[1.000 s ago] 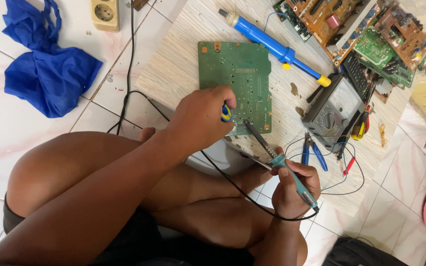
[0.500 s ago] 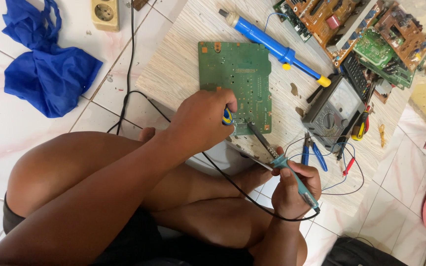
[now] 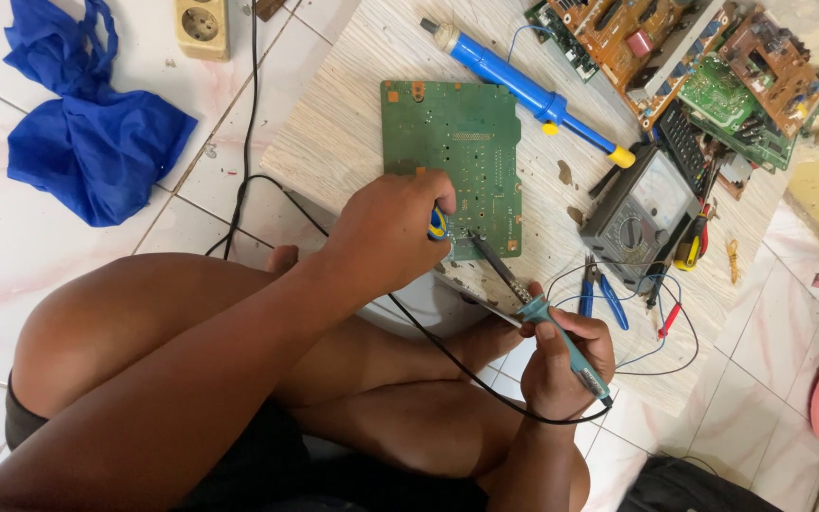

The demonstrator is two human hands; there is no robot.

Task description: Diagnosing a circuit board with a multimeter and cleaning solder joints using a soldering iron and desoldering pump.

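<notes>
Teal-handled soldering iron (image 3: 542,318) gripped in right hand (image 3: 566,360), tip angled up-left onto green board (image 3: 452,156), left hand (image 3: 391,232) seemingly pinching solder.

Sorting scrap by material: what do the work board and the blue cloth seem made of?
Work board: likely wood or laminate, matte, pale with a straight grain pattern. Blue cloth: looks like thin woven fabric, soft and crumpled into folds, no shine.

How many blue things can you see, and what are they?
Blue cloth: 1
Blue solder-sucker tool: 1
Blue-handled pliers: 1
Total: 3

The soldering iron in the right hand is more teal, so I left it out.
</notes>
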